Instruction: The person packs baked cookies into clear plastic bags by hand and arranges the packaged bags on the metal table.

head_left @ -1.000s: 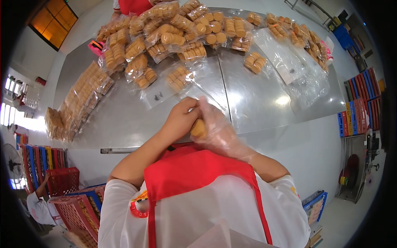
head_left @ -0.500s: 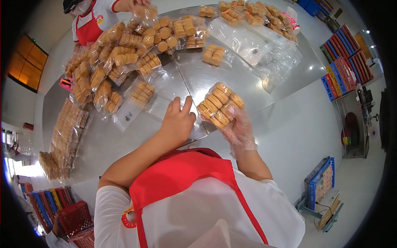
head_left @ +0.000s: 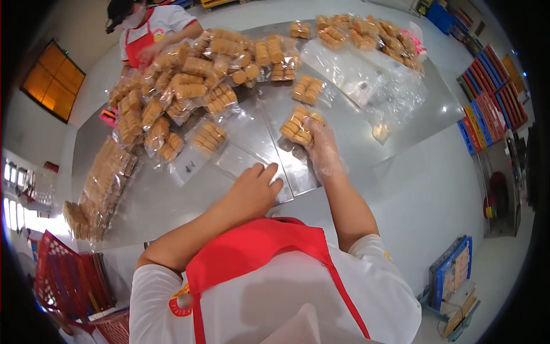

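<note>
My right hand [head_left: 322, 147], in a clear plastic glove, grips a pack of round biscuits [head_left: 296, 125] from its right side, over the steel table. Just behind it lies another biscuit pack [head_left: 307, 89] in clear wrapping. My left hand [head_left: 259, 184] is bare and rests near the table's front edge with its fingers apart, holding nothing. Flat clear plastic bags [head_left: 236, 159] lie just beyond its fingertips. One more biscuit pack [head_left: 209, 137] sits in a bag to the left of them.
A heap of wrapped biscuit packs [head_left: 189, 77] covers the back left of the steel table [head_left: 166, 200]. Stacked packs [head_left: 106, 183] line the left edge. Empty plastic bags [head_left: 366, 80] and further packs [head_left: 366, 34] lie at the back right. A co-worker [head_left: 157, 28] stands across the table.
My right hand has moved forward and away from my body with the biscuit pack, beside the other pack. My left hand's fingers have lowered and curled slightly. The co-worker's hand has drawn back.
</note>
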### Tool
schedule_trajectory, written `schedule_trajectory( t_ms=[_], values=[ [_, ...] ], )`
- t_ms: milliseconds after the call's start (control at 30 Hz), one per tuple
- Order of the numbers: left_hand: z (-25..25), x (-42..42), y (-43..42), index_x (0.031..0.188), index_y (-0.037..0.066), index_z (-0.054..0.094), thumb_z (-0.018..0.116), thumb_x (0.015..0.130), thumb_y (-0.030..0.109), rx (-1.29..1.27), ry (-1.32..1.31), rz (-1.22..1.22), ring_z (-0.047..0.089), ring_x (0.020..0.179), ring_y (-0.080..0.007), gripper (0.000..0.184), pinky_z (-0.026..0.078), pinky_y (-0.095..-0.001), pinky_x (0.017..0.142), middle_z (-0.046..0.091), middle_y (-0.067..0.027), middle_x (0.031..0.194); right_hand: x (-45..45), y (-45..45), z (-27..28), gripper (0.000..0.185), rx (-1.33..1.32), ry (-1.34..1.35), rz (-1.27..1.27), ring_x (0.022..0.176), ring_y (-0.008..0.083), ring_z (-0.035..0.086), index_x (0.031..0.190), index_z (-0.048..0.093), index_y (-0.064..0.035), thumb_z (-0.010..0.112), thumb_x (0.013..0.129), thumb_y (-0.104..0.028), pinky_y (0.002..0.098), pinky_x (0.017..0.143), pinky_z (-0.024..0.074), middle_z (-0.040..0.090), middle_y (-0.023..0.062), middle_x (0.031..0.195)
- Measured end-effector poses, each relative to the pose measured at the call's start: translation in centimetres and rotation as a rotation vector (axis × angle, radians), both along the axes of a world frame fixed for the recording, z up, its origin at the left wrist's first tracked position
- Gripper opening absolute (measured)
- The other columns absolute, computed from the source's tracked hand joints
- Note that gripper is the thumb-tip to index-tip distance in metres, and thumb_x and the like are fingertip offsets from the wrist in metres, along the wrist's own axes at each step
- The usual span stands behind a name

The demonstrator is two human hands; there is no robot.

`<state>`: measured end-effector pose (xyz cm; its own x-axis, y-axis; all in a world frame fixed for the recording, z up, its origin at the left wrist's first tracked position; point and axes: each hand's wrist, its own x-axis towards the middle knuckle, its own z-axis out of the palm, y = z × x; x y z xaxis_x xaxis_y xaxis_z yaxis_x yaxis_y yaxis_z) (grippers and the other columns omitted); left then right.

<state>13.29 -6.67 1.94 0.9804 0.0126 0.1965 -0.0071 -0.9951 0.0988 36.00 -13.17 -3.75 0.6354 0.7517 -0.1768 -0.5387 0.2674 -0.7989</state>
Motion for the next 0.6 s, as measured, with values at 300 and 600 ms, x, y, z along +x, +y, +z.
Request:
schedule_trajectory(
  t_ms=[300, 600],
  values=[
    [-4.1, -14.8, 0.9, 0.100, 0.003, 0.066, 0.064, 0.083, 0.002, -0.538, -0.319, 0.643, 0.063, 0.084, -0.0292, 0.017, 0.053, -0.0374, 0.071, 0.061, -0.0124, 0.103, 5.2, 3.5, -1.2, 0.052, -0.623, -1.375, -0.493, 0.125, 0.0412, 0.048, 0.133, 0.051, 0.0038, 0.069, 0.088, -0.016, 0.0484, 0.109, 0.0359, 0.054, 0.0268, 0.129],
    [-6.8, -23.5, 0.3, 0.096, 0.002, 0.067, 0.060, 0.085, 0.001, -0.654, -0.446, 1.035, 0.064, 0.080, -0.0293, 0.013, 0.052, -0.0357, 0.070, 0.062, -0.0118, 0.093, -5.9, 7.3, 3.3, 0.036, -0.061, -1.471, -0.071, 0.101, 0.0282, 0.060, 0.122, 0.059, 0.0015, 0.063, 0.087, -0.003, 0.0327, 0.073, 0.0553, 0.057, 0.0185, 0.118]
  ],
)
